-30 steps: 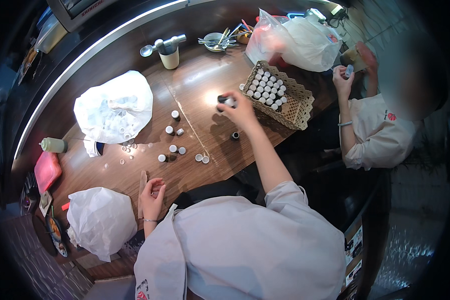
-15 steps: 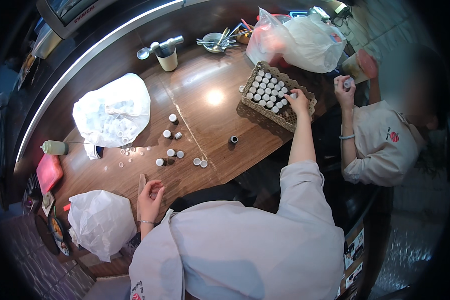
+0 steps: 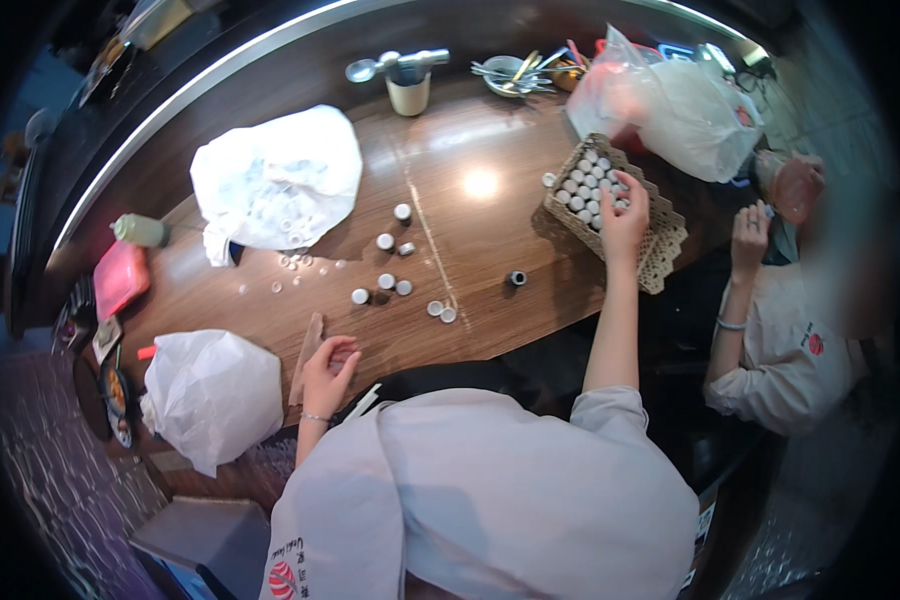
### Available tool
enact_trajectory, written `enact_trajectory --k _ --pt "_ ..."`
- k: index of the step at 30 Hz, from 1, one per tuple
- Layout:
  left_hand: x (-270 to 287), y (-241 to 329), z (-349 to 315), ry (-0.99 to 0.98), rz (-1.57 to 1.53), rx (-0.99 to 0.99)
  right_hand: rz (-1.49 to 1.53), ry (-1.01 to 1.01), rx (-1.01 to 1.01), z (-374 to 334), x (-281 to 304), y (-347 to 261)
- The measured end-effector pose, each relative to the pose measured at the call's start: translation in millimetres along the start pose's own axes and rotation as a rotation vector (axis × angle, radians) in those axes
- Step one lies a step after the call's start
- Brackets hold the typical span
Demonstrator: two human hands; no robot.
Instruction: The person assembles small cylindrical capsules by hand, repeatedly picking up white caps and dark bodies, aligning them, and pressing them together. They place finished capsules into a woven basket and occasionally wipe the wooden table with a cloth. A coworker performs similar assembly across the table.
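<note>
My right hand (image 3: 625,215) reaches over a lacy woven basket (image 3: 660,255) at the right of the table. Its fingers are closed on a small white-capped bottle among several white-capped bottles (image 3: 582,187) standing inside. Part of the basket's contents is hidden under that hand. My left hand (image 3: 328,372) rests near the table's front edge, fingers loosely curled, thumb apart, with nothing visible in it. Beyond it stand several dark bottles with white caps (image 3: 385,242). An uncapped dark bottle (image 3: 516,279) stands apart to the right, and two loose white caps (image 3: 442,312) lie between.
A white plastic bag (image 3: 270,175) of small clear pieces lies open at far left, with small rings beside it. Another white bag (image 3: 215,395) sits near left. A utensil cup (image 3: 408,95), a cutlery bowl (image 3: 507,75) and bags (image 3: 695,120) line the back. A co-worker's hand (image 3: 750,240) is at right.
The whole view has shifted, so the table things appear farther right. My right hand stays at the basket, now bent over the bottles. The co-worker's raised hand has turned and sits lower in view.
</note>
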State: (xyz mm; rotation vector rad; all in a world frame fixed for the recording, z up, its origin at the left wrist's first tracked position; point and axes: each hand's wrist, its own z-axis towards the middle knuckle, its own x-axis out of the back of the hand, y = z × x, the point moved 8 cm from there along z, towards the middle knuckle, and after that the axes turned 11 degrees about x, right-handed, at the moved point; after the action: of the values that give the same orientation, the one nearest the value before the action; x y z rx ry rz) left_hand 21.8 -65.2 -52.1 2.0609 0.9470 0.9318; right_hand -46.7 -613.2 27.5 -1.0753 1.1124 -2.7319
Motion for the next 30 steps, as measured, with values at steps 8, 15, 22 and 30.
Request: enact_trajectory --k 8,15,22,30 --pt "14 12 -9 0.037 0.025 -0.027 0.101 -0.955 0.357 -82 -209 -218" --pt "34 -23 -23 0.119 -0.060 -0.007 0.005 -1.027 0.275 -118 -281 -204" --pt "27 -31 -21 0.077 -0.051 0.000 0.103 -0.933 0.338 -122 -288 -196" --pt "26 -13 -9 0.057 -0.026 -0.103 0.332 -0.591 0.209 -56 -199 -159"
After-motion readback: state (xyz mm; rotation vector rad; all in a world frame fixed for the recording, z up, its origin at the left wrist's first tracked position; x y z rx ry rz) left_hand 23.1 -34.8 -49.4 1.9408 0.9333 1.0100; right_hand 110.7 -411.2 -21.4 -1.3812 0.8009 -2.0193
